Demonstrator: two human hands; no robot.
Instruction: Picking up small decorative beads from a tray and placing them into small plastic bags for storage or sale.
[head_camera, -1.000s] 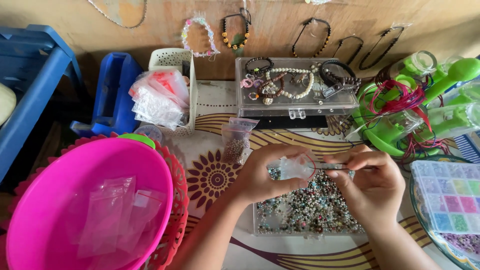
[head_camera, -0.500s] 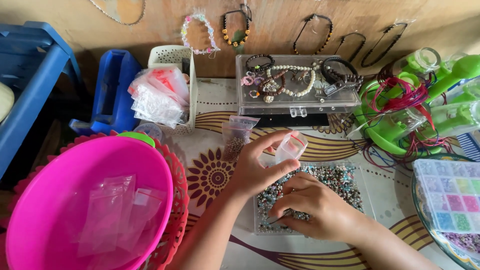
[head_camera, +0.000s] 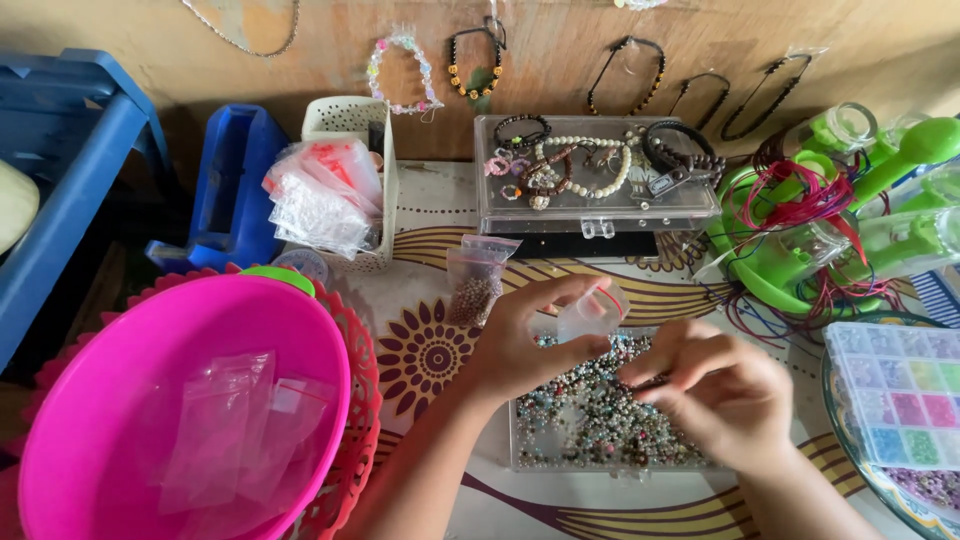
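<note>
My left hand (head_camera: 525, 345) holds a small clear zip bag (head_camera: 592, 311) with a red strip, mouth up, above a clear tray of mixed small beads (head_camera: 590, 425). Just right of the bag is my right hand (head_camera: 715, 385), blurred, with fingers pinched together above the tray. Whether it holds beads I cannot tell. Both forearms reach in from the bottom edge.
A pink bowl (head_camera: 120, 370) with empty clear bags sits at the left. Behind stand a small bag of brown beads (head_camera: 473, 285), a white basket of bags (head_camera: 330, 190), a clear box of bracelets (head_camera: 590, 170), green tools with cords (head_camera: 820, 220) and a compartment bead box (head_camera: 900, 390).
My right hand rose from the left part of the bead tray and moved right and up toward the bag. My left hand with the bag stayed nearly in place.
</note>
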